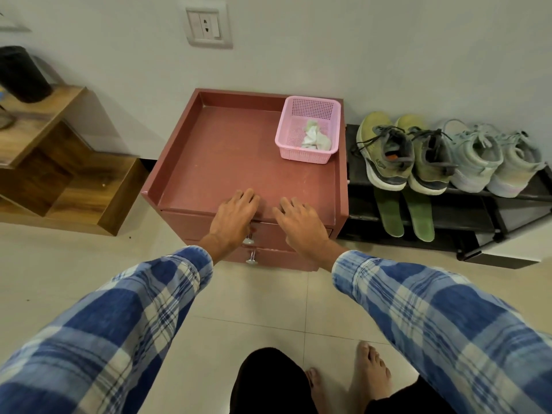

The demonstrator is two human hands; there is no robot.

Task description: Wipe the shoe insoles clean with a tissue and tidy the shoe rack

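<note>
At red cabinet [224, 150] front edge, left hand [236, 219] and right hand [301, 225], fingers spread, pink basket [305, 157] well apart.

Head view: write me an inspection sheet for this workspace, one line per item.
Surface: red cabinet top, bare except for a pink basket in its far right corner.
Job's things: crumpled tissues lie in the basket; two green insoles lean on the black shoe rack below the green shoes; pale shoes stand beside those.
Clutter: nothing seen.
Hands: left hand and right hand are both open and empty, fingers at the cabinet's front edge.
Cables: nothing seen.
Surroundings: wall socket, wooden shelf with a black cylinder to the left, tiled floor.
</note>
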